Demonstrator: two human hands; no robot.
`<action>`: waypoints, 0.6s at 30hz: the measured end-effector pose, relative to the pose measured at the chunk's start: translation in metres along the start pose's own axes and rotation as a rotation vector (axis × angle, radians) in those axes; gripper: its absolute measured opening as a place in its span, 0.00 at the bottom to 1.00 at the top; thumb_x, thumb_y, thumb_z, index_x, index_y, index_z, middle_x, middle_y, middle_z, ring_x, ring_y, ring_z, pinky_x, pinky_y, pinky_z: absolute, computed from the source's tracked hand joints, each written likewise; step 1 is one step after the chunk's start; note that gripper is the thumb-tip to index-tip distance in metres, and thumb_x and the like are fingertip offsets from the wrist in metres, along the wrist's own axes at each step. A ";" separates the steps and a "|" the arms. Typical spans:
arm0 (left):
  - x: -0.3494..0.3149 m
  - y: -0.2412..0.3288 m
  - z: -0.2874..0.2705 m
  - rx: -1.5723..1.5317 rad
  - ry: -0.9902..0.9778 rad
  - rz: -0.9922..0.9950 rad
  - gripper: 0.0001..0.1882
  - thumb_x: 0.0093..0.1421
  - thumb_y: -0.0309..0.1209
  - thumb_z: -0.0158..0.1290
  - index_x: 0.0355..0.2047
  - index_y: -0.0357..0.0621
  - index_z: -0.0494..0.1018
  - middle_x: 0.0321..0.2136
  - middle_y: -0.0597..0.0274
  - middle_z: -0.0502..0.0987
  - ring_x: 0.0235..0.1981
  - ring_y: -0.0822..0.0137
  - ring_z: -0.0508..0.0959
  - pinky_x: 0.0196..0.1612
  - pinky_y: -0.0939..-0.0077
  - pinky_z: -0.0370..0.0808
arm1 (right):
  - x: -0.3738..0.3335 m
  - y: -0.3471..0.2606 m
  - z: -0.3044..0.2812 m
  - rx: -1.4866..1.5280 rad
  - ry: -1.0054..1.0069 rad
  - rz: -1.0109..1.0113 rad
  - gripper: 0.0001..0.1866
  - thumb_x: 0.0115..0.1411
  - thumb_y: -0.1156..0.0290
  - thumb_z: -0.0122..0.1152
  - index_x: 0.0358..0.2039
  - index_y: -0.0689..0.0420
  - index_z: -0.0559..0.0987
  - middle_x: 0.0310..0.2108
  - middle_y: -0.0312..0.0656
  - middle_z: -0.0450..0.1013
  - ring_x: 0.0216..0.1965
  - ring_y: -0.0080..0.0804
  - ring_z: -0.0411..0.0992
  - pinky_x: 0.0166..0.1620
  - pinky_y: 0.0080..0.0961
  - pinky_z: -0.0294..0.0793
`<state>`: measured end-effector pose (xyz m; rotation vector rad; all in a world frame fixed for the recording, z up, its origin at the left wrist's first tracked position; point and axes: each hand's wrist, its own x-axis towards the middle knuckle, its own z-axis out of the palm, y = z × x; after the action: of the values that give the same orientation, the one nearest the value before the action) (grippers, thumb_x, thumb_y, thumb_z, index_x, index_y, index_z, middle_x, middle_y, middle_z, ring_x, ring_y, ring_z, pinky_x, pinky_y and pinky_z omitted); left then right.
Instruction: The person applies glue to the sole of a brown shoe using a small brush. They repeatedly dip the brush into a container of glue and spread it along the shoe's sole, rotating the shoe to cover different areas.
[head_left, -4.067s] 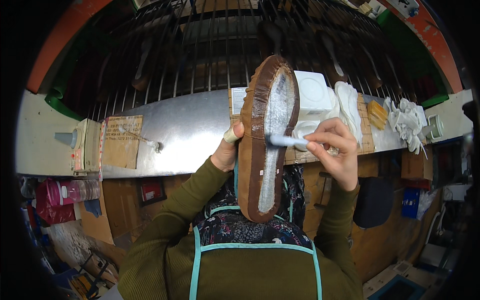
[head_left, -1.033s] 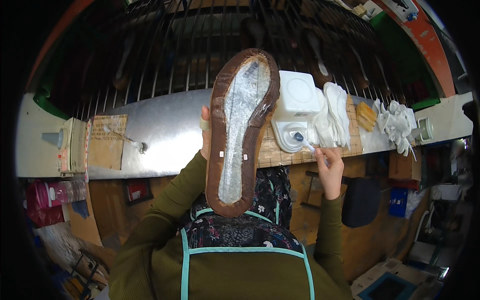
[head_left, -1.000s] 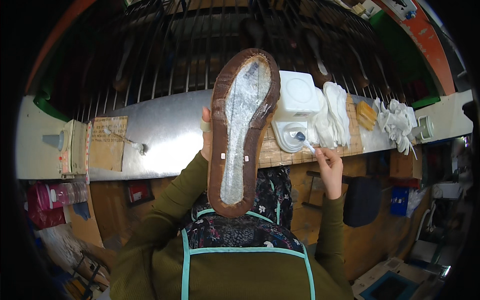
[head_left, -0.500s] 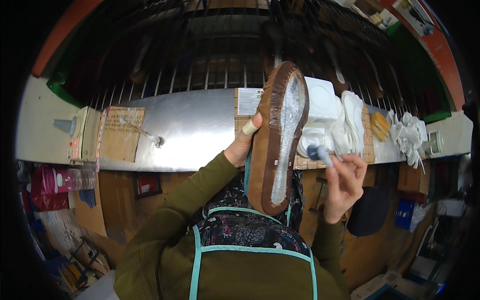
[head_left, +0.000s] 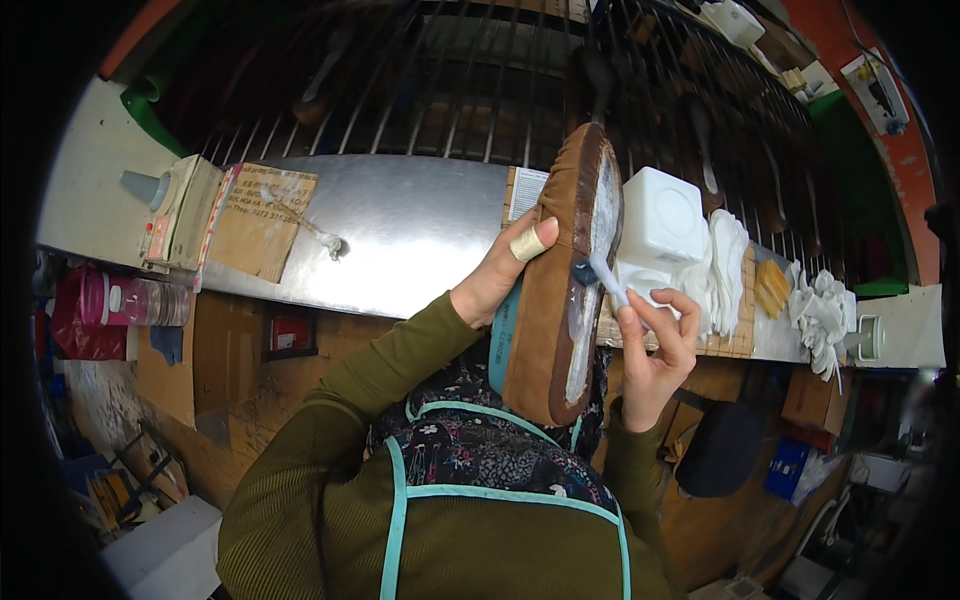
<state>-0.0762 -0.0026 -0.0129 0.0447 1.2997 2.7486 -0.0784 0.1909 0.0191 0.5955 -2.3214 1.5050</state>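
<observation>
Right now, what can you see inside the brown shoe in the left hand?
A teal form juts out along the left side of the brown shoe, below the left hand. The shoe itself covers the rest of its inside.

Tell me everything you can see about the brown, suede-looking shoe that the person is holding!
The brown, suede-looking shoe has puckers near its toe and a darker brown border around a long, silvery-white strip underneath. No outsole covers that strip. A smooth turquoise block shows at its opening. It's tipped on its side, toe pointing away from the person, underside facing right. The left hand grips it, and a pale-handled brush with a dark head appears to touch its underside.
</observation>
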 end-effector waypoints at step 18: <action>0.011 0.006 -0.011 0.056 0.009 0.001 0.42 0.57 0.58 0.51 0.60 0.37 0.56 0.50 0.54 0.68 0.51 0.66 0.71 0.54 0.72 0.70 | 0.020 0.013 -0.023 0.021 -0.288 -0.088 0.11 0.49 0.77 0.68 0.35 0.58 0.84 0.35 0.37 0.70 0.25 0.19 0.64 0.31 0.17 0.64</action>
<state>-0.0884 -0.0133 -0.0156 0.0367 1.3798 2.7156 -0.1016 0.2132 0.0280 0.9640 -2.4513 1.4887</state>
